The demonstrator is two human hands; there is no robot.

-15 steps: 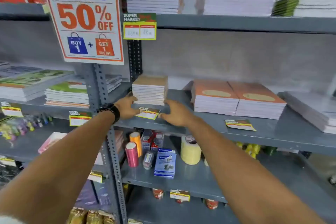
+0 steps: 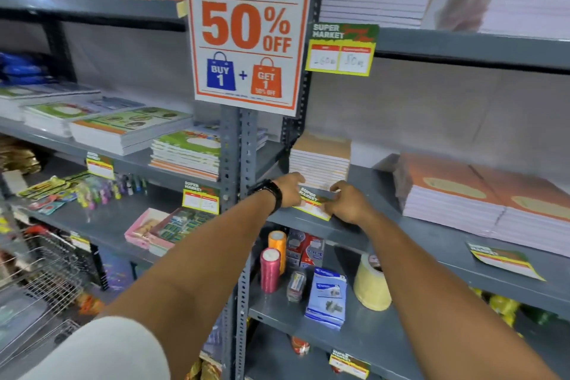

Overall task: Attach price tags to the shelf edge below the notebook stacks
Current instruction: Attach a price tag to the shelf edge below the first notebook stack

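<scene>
Grey steel racking fills the view, and closest to the camera two bare forearms reach up and forward, the left one wearing a black watch (image 2: 273, 194). On the lower shelf just under them stand thread spools (image 2: 271, 268), a blue box (image 2: 326, 298) and a tape roll (image 2: 371, 284), all clear of the work. At the shelf edge (image 2: 348, 230) the left hand (image 2: 291, 193) and right hand (image 2: 348, 203) pinch the two ends of a price tag (image 2: 313, 205), fingers closed on it, holding it against the lip below the brown notebook stack (image 2: 320, 160). The tag looks like thin printed card: light, floppy and likely to crease or skew, so holding it by both short ends and pressing flat seems the sound grip. A second tag (image 2: 505, 261) lies loose on the shelf to the right, in front of the orange notebooks (image 2: 481, 197). The upright post (image 2: 229, 163) stands just beside the left hand and crowds it a little. Further back hang the 50% off sign (image 2: 246, 28) and a tag already fixed on the upper shelf (image 2: 340, 49).
</scene>
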